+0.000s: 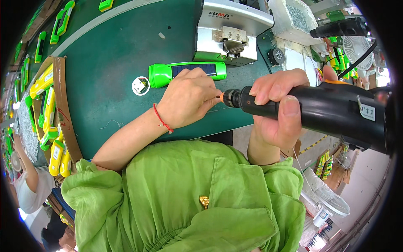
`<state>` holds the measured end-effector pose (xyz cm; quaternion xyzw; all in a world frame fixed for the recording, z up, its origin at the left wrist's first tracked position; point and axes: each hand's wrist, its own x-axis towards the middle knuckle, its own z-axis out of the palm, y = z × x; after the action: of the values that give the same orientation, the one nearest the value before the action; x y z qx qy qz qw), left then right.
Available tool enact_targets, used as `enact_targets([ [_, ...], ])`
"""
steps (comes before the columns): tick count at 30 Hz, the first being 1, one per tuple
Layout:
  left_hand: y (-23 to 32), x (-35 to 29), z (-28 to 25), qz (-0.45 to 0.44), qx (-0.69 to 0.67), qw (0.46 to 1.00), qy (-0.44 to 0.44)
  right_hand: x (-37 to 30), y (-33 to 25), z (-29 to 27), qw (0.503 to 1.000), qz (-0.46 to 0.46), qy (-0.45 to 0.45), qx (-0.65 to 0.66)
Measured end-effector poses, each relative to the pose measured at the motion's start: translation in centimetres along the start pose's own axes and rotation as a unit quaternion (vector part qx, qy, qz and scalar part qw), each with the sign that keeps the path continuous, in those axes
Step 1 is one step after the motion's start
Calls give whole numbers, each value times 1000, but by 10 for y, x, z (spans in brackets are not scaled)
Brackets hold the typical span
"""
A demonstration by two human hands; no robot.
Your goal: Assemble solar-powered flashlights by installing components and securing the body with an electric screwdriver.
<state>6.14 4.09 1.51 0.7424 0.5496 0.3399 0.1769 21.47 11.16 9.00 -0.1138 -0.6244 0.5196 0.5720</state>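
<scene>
My right hand (280, 103) is wrapped around a black electric screwdriver (331, 105), held level with its bit pointing left. At the orange collar by the tip, the fingers of my left hand (184, 98) are pinched together. Whatever they hold is too small and hidden to name. Just beyond that hand a green flashlight (161, 75) with a dark solar panel lies on the dark green table (113, 50), partly covered by the fingers. Touching or very near its head end is a round white part (140, 85) with small holes.
A silver machine (226, 42) with a metal outlet stands behind the flashlight. On the left, a cardboard box (67, 109) holds several yellow and green flashlights (49, 105). More flashlights (62, 23) lie farther left. A black roll (276, 56) sits at the right edge. Another person's arm (26, 155) shows at far left.
</scene>
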Motion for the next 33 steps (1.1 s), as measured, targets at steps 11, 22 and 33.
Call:
enact_targets([
  [11,-44,-36,-55,-68,113,990,56,5,40,-18,995,-84,40,-44],
  [22,-60,-58,-54,-121,3,990,69,-6,65,-8,993,-15,96,-64],
  [33,-64,-60,-53,-120,-16,990,78,-1,67,-14,996,-28,-37,-78],
])
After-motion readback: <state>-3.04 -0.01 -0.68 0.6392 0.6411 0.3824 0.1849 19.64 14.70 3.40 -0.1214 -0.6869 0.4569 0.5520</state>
